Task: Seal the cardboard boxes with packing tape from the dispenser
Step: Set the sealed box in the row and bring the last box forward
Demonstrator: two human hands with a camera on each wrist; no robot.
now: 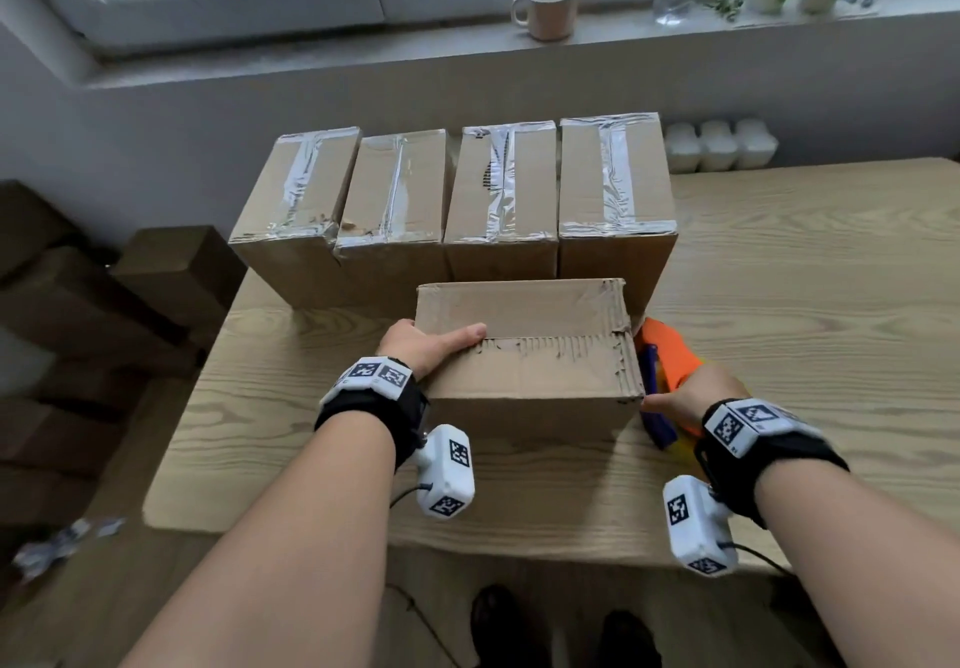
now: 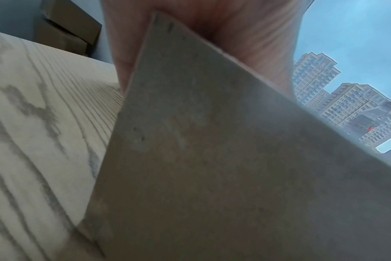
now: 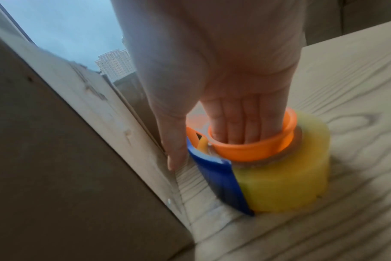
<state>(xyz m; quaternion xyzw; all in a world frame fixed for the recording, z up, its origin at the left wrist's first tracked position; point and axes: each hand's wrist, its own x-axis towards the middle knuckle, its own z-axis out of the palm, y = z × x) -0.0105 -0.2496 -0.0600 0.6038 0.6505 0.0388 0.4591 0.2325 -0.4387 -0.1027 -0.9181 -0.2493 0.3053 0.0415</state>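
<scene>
Untaped box (image 1: 530,355) is sitting on the wooden surface (image 1: 810,272) between the two hands, flaps closed, centre seam bare and showing torn paper along it

Left hand (image 1: 423,348) is gripping the box's left end: thumb lying flat on the top along the seam, fingers wrapping down the far side of that end. Left wrist view is showing the palm (image 2: 246,35) pressing against the top edge of the cardboard (image 2: 212,159), wood grain to the side

Right hand (image 1: 685,397) is at the box's right end, on the tape dispenser (image 3: 252,155). Right wrist view: four fingers (image 3: 234,121) are reaching down inside the orange core ring, thumb lying outside by the blue guard, between the dispenser and the box wall (image 3: 78,141). Hand is grasping the dispenser through its core. Yellowish tape roll (image 3: 286,169) is resting on the surface, just beside the box's right end, on the side away from the left hand

Beyond both hands, four taped boxes (image 1: 457,200) are standing side by side in a row, each with shiny tape down the middle and across the near edge; the row is touching the far side of the untaped box

Further beyond, a mug (image 1: 548,7) is on the windowsill. More plain boxes (image 1: 156,278) are stacked on the floor, out past the left hand
</scene>
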